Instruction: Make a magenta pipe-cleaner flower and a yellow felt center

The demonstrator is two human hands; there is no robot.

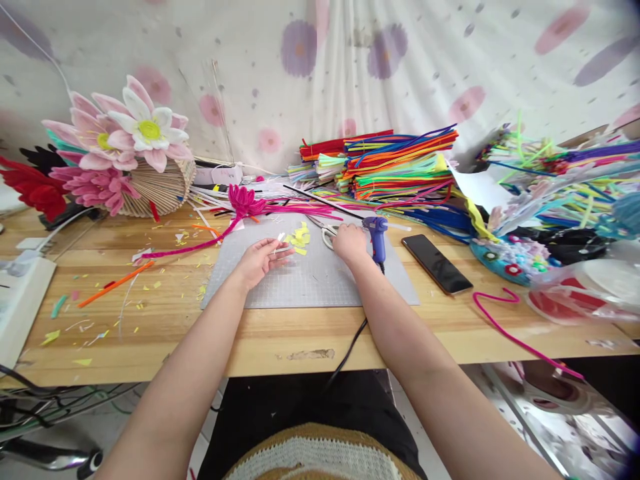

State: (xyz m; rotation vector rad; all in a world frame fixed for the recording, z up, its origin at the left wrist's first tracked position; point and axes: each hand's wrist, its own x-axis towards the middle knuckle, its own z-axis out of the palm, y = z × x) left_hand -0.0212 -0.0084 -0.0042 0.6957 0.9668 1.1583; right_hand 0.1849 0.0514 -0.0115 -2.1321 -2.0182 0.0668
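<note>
Hands well apart over the grey mat (300, 290). Left hand (258, 263) pinches a thin white strip (281, 251) between thumb and fingers, palm partly turned up. Right hand (351, 241) rests over the scissors (325, 235); the fingers hide the handles, so I cannot tell whether they grip. Yellow scraps (301, 238) lie loose between the hands; the strip could drop among them if the light pinch slips. Blue glue gun (377, 239) lies just right of the right hand, its front end towards the knuckles: if hot, a careless sideways move could burn. Its black cord (352, 347) crosses the table edge below; a forearm snagging it could drag the gun. Farther out, pink flower (243, 202) beyond the left hand, phone (437, 265) right of the mat, bundled pipe cleaners (400, 163) behind.
</note>
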